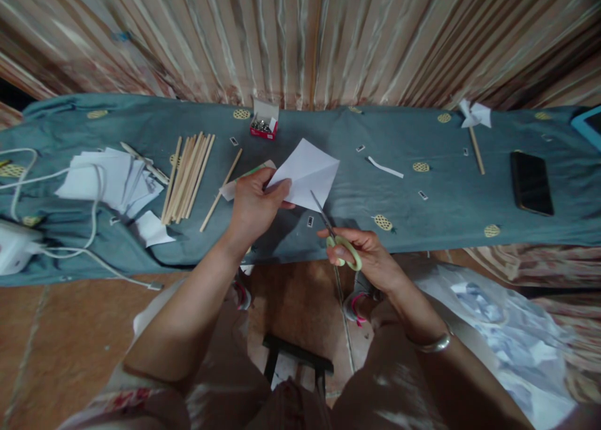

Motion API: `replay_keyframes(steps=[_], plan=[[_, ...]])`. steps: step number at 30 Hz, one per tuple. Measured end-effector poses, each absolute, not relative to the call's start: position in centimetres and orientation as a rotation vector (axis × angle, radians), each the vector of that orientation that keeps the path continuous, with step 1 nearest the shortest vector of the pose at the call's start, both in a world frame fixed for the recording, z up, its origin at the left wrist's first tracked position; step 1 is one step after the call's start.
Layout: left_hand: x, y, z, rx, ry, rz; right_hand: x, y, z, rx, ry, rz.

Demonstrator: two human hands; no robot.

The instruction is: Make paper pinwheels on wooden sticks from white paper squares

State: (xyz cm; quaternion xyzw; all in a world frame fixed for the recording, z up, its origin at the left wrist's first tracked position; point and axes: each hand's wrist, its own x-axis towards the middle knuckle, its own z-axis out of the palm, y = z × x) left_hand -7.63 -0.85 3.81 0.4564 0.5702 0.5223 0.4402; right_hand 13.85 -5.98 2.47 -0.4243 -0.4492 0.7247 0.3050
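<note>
My left hand pinches a white square of paper by its left side, thumb on top. Faint crease lines run across the sheet. In my right hand is a pair of scissors with pale green handles, my fingers through the loops. Its blades point up and to the left and lie at the paper's lower right edge. Whether they have cut into the sheet I cannot tell. Just beyond my left hand, a wooden stick and a flat whitish-green piece lie partly under the hand.
On the teal cloth are several wooden sticks, stacked paper, a small red box of metal pins, a paper strip, a paper pinwheel on a stick and a phone. White cables lie left. A plastic bag stands lower right.
</note>
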Motion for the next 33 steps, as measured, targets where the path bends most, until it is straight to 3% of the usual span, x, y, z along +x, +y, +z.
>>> replay_keyframes(steps=[33], plan=[[-7.13,-1.12,3.20,1.075,1.320,1.203,13.76,-5.88,2.38,-1.134,-1.258,1.846]])
